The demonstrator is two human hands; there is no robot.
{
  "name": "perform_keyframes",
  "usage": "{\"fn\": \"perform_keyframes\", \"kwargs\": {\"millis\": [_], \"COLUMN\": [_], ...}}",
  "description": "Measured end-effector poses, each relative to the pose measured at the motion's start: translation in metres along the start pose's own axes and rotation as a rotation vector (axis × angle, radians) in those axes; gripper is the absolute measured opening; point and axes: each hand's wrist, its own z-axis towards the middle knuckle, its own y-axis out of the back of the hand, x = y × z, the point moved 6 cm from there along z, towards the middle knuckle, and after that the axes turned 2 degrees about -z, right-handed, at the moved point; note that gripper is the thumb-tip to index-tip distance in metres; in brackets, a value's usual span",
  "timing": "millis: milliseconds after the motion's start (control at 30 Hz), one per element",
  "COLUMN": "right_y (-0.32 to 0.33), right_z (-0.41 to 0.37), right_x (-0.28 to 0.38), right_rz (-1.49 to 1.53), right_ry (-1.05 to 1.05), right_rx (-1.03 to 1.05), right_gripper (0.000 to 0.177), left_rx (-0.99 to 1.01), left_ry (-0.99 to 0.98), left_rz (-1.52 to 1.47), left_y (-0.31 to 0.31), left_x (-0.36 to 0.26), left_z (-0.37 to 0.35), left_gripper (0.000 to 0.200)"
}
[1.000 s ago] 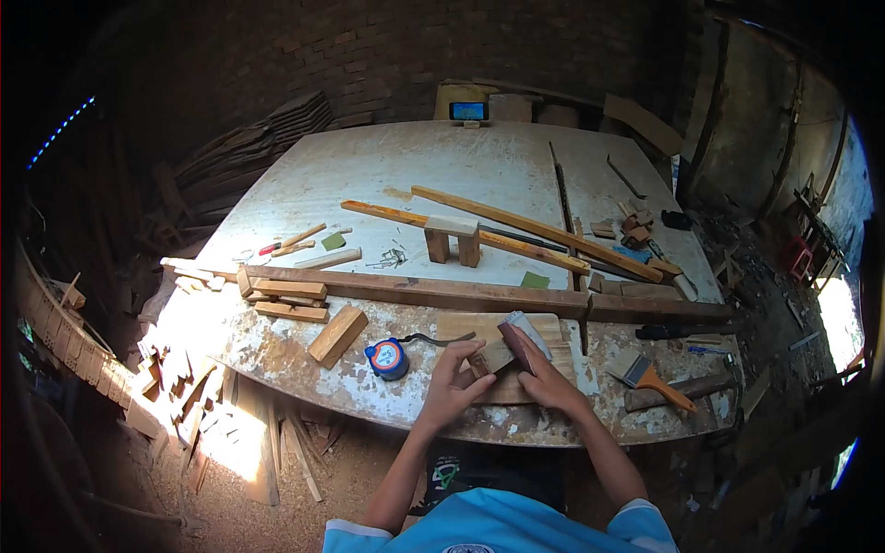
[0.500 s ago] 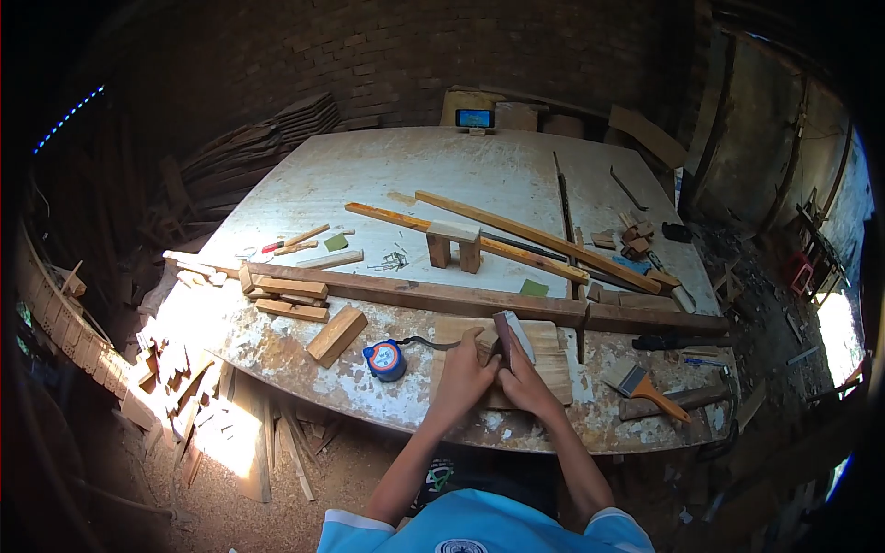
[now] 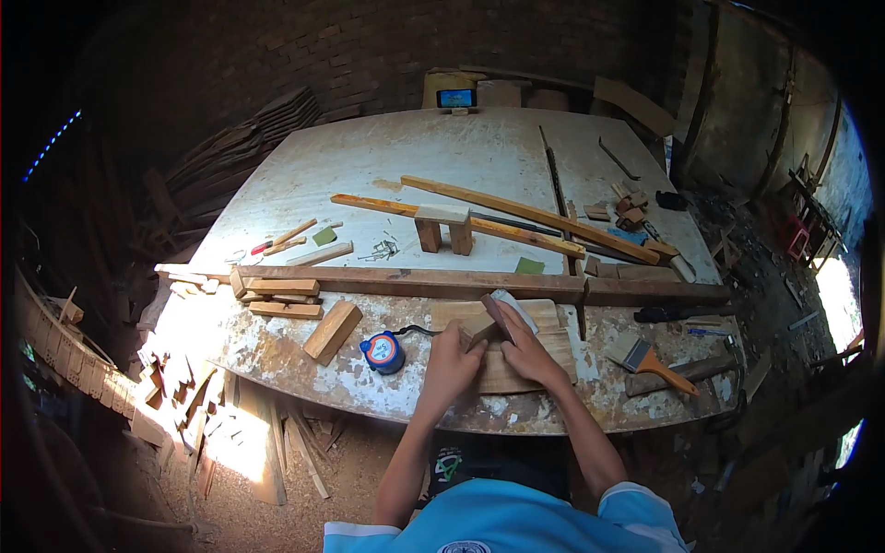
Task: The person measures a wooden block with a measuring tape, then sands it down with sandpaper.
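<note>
Low over a pale wooden board at the table's near edge, both hands are close together. My left hand is closed around a small brown wood block. In my right hand is a dark reddish-brown strip, tilted and touching the block. A light grey piece shows just behind that strip. To the left of my left hand lies a blue tape measure with a black strap, and beyond it a thick wood block.
A long brown beam crosses the table. Behind it are long strips, a small bench-shaped wood piece and nails. On the right lie a paintbrush and a hammer handle. A phone stands at the far edge.
The view has shifted slightly. My left hand has turned, and the small block in it now shows more clearly against the dark strip, which is tilted further left.
</note>
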Motion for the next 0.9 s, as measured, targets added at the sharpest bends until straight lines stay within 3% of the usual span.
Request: {"fn": "perform_keyframes", "kwargs": {"millis": [33,133,167,233,267,300,367,400,500,533,567,633,667,700,733,833,900], "right_y": [0.006,-0.005,-0.002,0.004,0.006,0.005,-0.001,0.002,0.014,0.011,0.002,0.005,0.005,0.012,0.015,0.01,0.014], "right_z": [0.007,-0.014,-0.008,0.002,0.005,-0.002,-0.017,-0.014,-0.002,-0.008,-0.016,-0.013,-0.008,0.001,-0.003,-0.021,-0.007], "right_x": [-0.002,0.051,0.035,-0.013,-0.019,0.002,0.057,0.04,-0.009,0.024,0.048,0.04,-0.002,-0.016,-0.013,0.06,-0.007], "right_rz": [-0.029,-0.148,-0.159,-0.181,-0.104,-0.21,-0.195,-0.112,0.031,-0.153,-0.137,-0.124,-0.104,-0.091,-0.007,-0.13,-0.111], "right_ry": [-0.046,0.202,0.151,0.031,0.006,0.015,0.231,0.266,-0.005,0.088,0.202,0.235,0.098,-0.039,-0.033,0.277,0.034], "right_rx": [-0.044,-0.031,-0.051,-0.09,-0.064,-0.059,-0.077,-0.054,-0.083,-0.007,0.0,-0.017,-0.092,-0.165,-0.199,-0.185,-0.198], "right_gripper": [0.074,0.069,0.069,0.068,0.068,0.069,0.069,0.069,0.069,0.069,0.068,0.063,0.061,0.059,0.057,0.057,0.058], "left_rx": [0.008,-0.009,-0.011,0.054,0.068,0.088,0.104,0.049,0.049,0.066,0.069,0.087,0.079,0.073,0.062,0.079,0.057], "left_ry": [0.015,-0.091,-0.081,0.155,0.178,0.115,-0.02,-0.031,0.028,0.015,0.004,0.005,0.117,0.077,0.021,-0.046,-0.008], "left_rz": [-0.023,0.026,0.017,-0.206,-0.243,-0.14,0.066,0.142,-0.051,-0.011,0.001,0.041,-0.091,-0.04,0.011,0.076,0.112], "left_y": [0.001,0.002,0.002,0.002,-0.001,-0.001,0.0,0.001,-0.004,-0.004,-0.003,0.001,-0.003,-0.005,-0.005,-0.002,0.0], "left_x": [-0.003,-0.004,0.003,-0.003,0.001,-0.003,-0.011,-0.01,-0.004,-0.004,-0.005,-0.003,0.004,0.002,-0.003,-0.014,-0.018], "left_z": [0.003,0.003,0.001,-0.002,-0.002,0.0,0.002,0.0,0.001,0.001,0.004,0.0,0.0,-0.008,-0.009,0.004,-0.002], "left_gripper": [0.03,0.027,0.027,0.028,0.028,0.028,0.029,0.028,0.031,0.035,0.036,0.038,0.036,0.036,0.035,0.036,0.04]}}
